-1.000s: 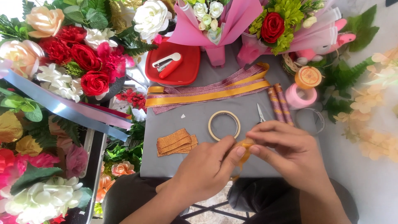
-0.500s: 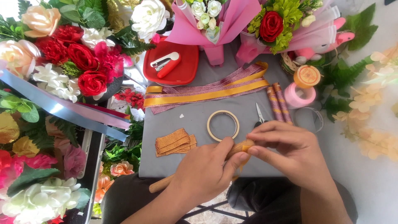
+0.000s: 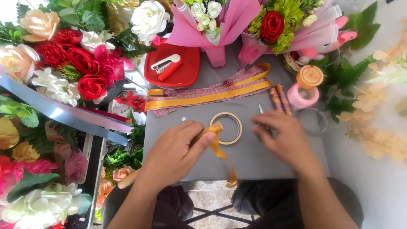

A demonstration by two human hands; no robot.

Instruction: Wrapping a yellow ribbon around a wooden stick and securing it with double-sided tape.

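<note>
- The left hand [image 3: 176,148] has its fingers closed on a strip of gold ribbon [image 3: 220,149]; the pinched end is held up beside the tape ring [image 3: 227,128], and the loose tail runs down to the near edge of the grey table [image 3: 178,91].
- The right hand [image 3: 286,138] lies palm down on the table, fingers loosely spread over the scissors [image 3: 261,111]; whether it grips them cannot be told.
- A red tray [image 3: 188,74] at the back holds a red and silver stapler [image 3: 166,65].
- Long gold and pink ribbons [image 3: 207,95] lie across the table between tray and ring.
- Two pink wrapped sticks [image 3: 280,98] lie just right of the scissors, near a pink spool [image 3: 302,96] with an orange spool [image 3: 310,76] touching it.
- Two pink paper wraps hold bouquets: white roses [image 3: 205,10] in one, a red rose [image 3: 272,25] among green blooms in the other.
</note>
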